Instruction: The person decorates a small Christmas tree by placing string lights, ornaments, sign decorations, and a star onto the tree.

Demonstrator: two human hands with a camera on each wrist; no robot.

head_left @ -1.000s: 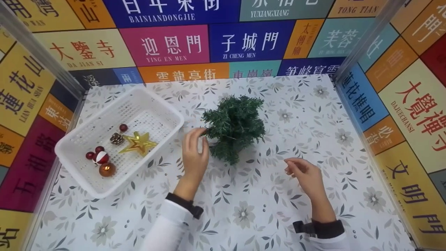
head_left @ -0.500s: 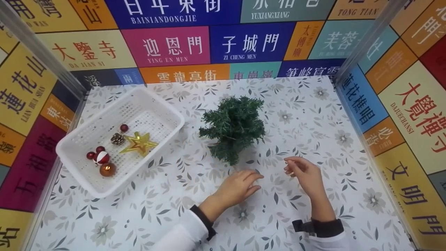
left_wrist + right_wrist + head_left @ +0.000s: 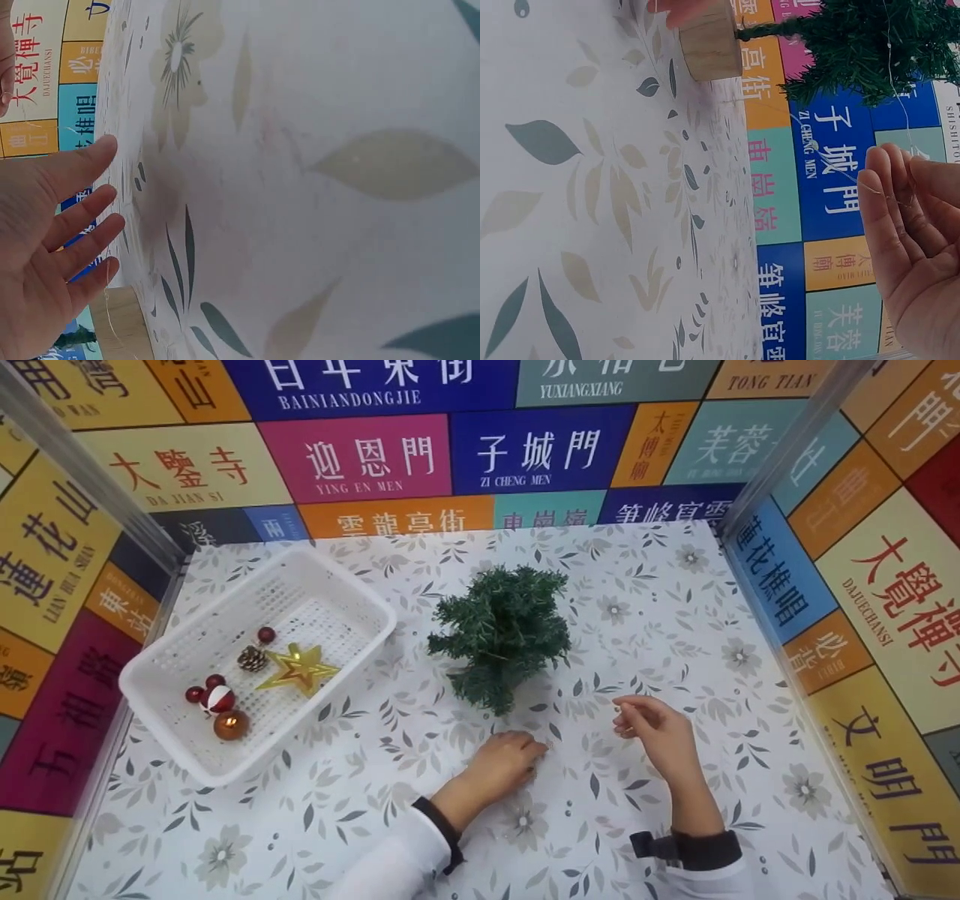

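Observation:
A small green artificial Christmas tree (image 3: 502, 634) stands mid-table on a round wooden base (image 3: 712, 49). In the right wrist view, my right hand (image 3: 922, 232) pinches a thin wire light string (image 3: 814, 144) between thumb and fingers. The string runs up past the tree's branches and off to the left. My left hand (image 3: 499, 765) is low over the table in front of the tree, fingers loosely bent. In the left wrist view a thin wire strand (image 3: 111, 319) passes by its little finger; I cannot tell whether it touches. That hand grips nothing visible.
A white plastic basket (image 3: 172, 735) stands at the left. Inside lie a gold star (image 3: 301, 669), a pinecone (image 3: 253, 658), an orange bauble (image 3: 231, 725), a red-and-white bauble (image 3: 217, 700) and several small red balls. Printed walls enclose the table's back and sides.
My left hand has left the tree's left side, coming toward me and right to the front, then shifting slightly back left with fingers lowered. My right hand has stayed almost still.

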